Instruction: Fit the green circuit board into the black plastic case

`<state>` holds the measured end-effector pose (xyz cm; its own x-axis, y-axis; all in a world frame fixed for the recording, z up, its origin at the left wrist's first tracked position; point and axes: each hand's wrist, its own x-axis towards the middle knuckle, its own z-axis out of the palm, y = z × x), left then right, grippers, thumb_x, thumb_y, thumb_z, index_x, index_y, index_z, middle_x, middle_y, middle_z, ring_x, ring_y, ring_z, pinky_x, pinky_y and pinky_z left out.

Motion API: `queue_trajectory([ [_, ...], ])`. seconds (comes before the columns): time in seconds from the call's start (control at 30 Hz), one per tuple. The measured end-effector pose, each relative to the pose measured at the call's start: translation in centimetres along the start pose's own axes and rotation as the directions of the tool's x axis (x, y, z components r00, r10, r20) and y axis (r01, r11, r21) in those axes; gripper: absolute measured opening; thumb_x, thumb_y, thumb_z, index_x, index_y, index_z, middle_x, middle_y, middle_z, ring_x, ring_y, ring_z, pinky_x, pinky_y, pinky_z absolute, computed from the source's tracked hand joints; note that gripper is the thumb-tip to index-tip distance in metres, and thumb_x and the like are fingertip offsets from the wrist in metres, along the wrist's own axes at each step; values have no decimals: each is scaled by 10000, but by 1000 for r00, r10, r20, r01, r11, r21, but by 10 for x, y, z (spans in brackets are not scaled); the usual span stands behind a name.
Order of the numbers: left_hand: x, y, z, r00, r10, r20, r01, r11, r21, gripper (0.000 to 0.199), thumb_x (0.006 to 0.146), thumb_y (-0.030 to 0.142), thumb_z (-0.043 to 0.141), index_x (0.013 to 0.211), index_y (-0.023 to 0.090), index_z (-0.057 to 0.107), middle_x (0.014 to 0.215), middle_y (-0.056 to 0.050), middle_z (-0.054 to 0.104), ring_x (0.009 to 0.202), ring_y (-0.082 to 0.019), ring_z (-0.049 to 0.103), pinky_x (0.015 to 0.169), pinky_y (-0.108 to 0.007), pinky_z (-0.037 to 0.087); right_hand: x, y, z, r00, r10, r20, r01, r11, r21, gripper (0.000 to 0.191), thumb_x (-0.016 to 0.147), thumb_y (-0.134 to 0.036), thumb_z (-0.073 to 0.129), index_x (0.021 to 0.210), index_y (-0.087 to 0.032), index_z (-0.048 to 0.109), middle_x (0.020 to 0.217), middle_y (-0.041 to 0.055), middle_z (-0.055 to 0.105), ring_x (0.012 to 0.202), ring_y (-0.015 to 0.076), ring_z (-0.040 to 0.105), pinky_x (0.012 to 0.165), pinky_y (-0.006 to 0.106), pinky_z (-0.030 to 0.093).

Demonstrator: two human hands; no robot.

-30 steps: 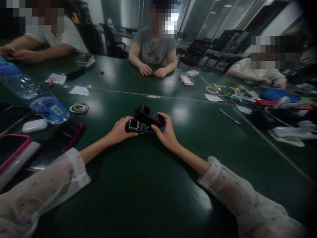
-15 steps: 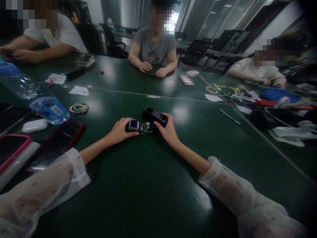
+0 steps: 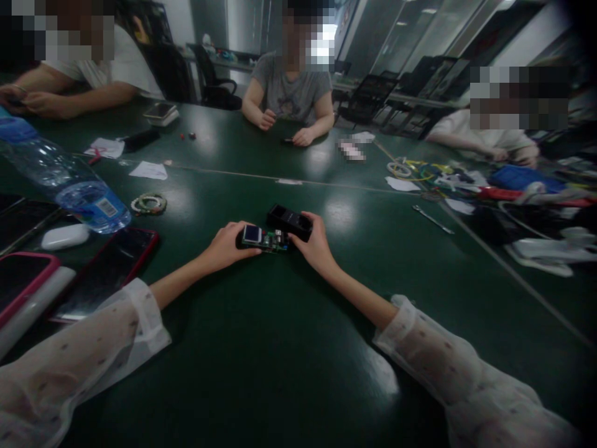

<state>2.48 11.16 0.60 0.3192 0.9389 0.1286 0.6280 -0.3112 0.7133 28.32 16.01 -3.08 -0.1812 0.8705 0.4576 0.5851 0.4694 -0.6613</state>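
My left hand [image 3: 232,241] grips the left end of a circuit board with a small screen [image 3: 265,238], which sits in a dark shell; the screen faces up. My right hand [image 3: 313,238] is closed on the right end of a black plastic cover [image 3: 288,221], just behind the board. The cover has a window opening at its left end. Board and cover lie at an angle to each other and overlap in view; whether they touch I cannot tell. Both hands are low over the dark green table [image 3: 261,348].
To the left are a water bottle [image 3: 88,193], a red-edged phone [image 3: 112,264], a white earbud case [image 3: 65,237] and a bracelet [image 3: 148,203]. A wrench [image 3: 432,219] and tangled cables [image 3: 424,171] lie to the right. Several people sit across the table.
The black cover in my right hand has tilted and shifted slightly left. My left hand and the circuit board stay put. Across the table, a person's hand has lifted and curled.
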Motion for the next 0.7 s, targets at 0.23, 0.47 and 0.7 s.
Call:
queue_trajectory([
  [0.23, 0, -1, 0, 1000, 6, 4, -6, 1000, 8, 530, 747, 469, 696, 1201, 247, 535, 1226, -81, 573, 1157, -306, 495, 940, -489, 409, 1, -2, 0, 1000, 27, 4, -27, 998, 52, 504, 789, -255, 650, 1243, -221, 432, 1223, 118, 510, 1163, 299, 503, 1004, 552, 422],
  [0.47, 0, -2, 1, 999, 33, -11, -32, 999, 23, 524, 750, 437, 700, 1206, 246, 525, 1219, -69, 580, 1129, -289, 512, 933, -468, 416, -4, -25, -10, 995, 4, -98, 5, 995, 95, 506, 870, -406, 579, 1306, -242, 383, 1246, 117, 505, 1142, 278, 524, 1001, 495, 446],
  [0.7, 3, -9, 6, 998, 35, -59, -31, 997, 72, 565, 726, 432, 724, 1203, 216, 512, 1193, -92, 589, 1103, -294, 534, 913, -459, 427, -10, -46, -15, 968, -250, -5, 249, 962, 110, 515, 893, -380, 552, 1354, -264, 352, 1259, 109, 479, 1178, 277, 490, 1012, 495, 430],
])
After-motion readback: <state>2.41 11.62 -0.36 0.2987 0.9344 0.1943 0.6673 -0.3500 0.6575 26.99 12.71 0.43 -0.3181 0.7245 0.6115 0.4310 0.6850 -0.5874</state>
